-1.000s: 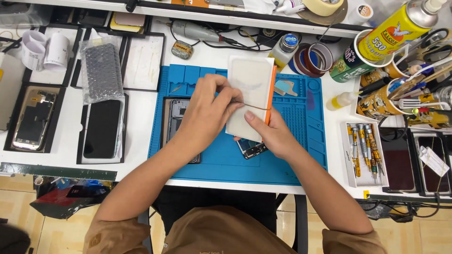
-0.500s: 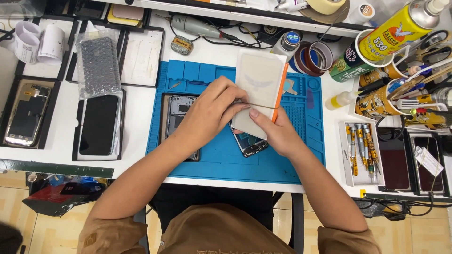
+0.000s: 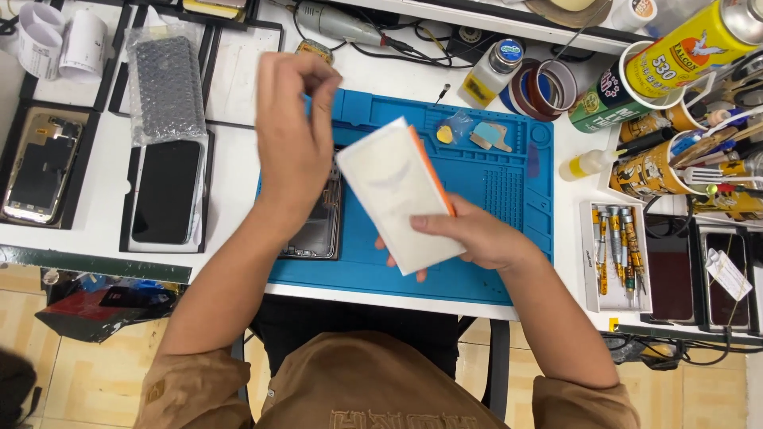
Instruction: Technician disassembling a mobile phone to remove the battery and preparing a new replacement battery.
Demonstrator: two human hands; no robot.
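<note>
My right hand (image 3: 477, 234) holds a white flat panel (image 3: 393, 191) with an orange long edge, tilted above the blue work mat (image 3: 501, 183). My thumb lies on the panel's face and my fingers are under it. My left hand (image 3: 290, 135) is raised to the panel's left, apart from it, with thumb and fingertips pinched together. I see nothing between them. Below that wrist an opened phone body (image 3: 318, 230) lies on the mat, partly hidden by my arm.
A tray of screwdrivers (image 3: 616, 254) stands right of the mat. Tape rolls (image 3: 540, 87), a small bottle (image 3: 493, 71) and a yellow spray can (image 3: 691, 44) are behind. At left lie a black screen (image 3: 167, 191), a bubble-wrap bag (image 3: 167, 87) and a phone housing (image 3: 40, 171).
My left hand has lifted off the panel and moved up and to the left. My right hand has tilted the panel and brought it lower and closer to me.
</note>
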